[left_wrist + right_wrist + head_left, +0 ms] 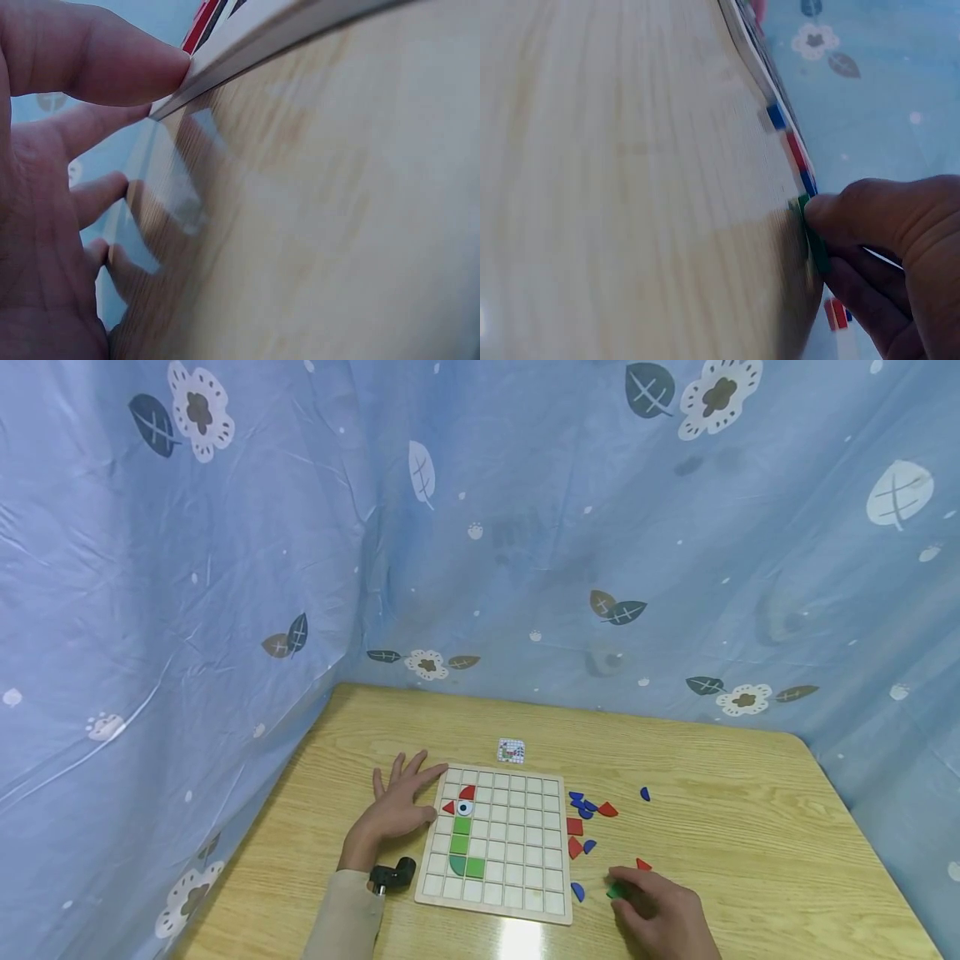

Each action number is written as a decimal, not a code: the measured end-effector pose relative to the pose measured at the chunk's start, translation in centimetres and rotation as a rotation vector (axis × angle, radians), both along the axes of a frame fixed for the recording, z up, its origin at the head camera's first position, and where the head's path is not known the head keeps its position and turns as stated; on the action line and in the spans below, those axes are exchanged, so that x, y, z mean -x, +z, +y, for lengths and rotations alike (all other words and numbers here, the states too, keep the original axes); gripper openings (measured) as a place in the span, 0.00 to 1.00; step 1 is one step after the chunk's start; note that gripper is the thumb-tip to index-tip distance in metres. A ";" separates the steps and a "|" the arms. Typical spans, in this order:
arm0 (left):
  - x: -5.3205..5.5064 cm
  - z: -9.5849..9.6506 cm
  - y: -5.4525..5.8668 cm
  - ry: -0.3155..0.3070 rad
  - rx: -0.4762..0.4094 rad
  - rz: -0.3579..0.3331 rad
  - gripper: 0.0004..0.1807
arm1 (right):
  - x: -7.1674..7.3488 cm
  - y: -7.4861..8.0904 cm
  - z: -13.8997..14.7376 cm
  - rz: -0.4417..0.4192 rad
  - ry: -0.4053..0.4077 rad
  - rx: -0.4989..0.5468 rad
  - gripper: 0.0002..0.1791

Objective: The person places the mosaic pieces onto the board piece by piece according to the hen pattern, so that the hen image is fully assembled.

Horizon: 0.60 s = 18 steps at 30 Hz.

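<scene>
A square wooden grid board (491, 910) lies on the table, with pieces set along its left columns: a red quarter-round (467, 792), a red triangle (449, 807), a white eye piece (465, 808), several green squares (460, 843) and a dark green quarter-round (457, 864). My left hand (393, 806) spreads its fingers beside the board, thumb and index fingertips at its left edge. To the right of the board, my right hand (663, 912) pinches a dark green piece (815, 238) between thumb and fingers, close over the tabletop; its full outline is partly hidden.
Loose blue half-rounds (577, 892) and red pieces (574, 827) lie scattered right of the board. A red piece (643, 864) sits just beyond my right hand. Behind the board is a small pattern card (512, 751). Blue patterned curtains (525, 527) enclose the table (750, 827).
</scene>
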<state>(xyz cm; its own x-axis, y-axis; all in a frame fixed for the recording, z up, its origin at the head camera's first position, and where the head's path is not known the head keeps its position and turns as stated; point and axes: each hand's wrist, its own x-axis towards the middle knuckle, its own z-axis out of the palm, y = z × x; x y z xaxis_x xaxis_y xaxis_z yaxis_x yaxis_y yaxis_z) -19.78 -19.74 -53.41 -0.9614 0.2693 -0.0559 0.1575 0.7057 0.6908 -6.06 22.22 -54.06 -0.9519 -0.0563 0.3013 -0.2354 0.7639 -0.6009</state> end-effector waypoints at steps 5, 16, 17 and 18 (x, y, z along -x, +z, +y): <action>0.0 0.0 0.0 0.003 -0.001 -0.002 0.46 | 0.5 -0.3 -0.6 0.075 0.028 -0.019 0.25; -0.1 0.0 0.1 0.002 -0.004 0.000 0.46 | 0.9 -0.1 -0.8 0.203 0.110 -0.005 0.25; -0.1 0.0 0.1 0.002 -0.007 -0.001 0.46 | 1.1 0.0 -0.9 0.235 0.139 0.005 0.25; -0.1 0.0 0.1 0.001 -0.008 -0.001 0.46 | 1.2 0.1 -1.1 0.259 0.169 0.016 0.26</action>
<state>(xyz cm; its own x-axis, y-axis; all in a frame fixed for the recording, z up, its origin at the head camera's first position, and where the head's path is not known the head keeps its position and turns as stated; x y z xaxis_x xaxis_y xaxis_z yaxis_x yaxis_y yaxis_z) -19.71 -19.70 -53.31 -0.9618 0.2684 -0.0548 0.1558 0.7007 0.6962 -7.30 21.10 -53.96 -0.8209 -0.2010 0.5346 -0.5053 0.6919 -0.5157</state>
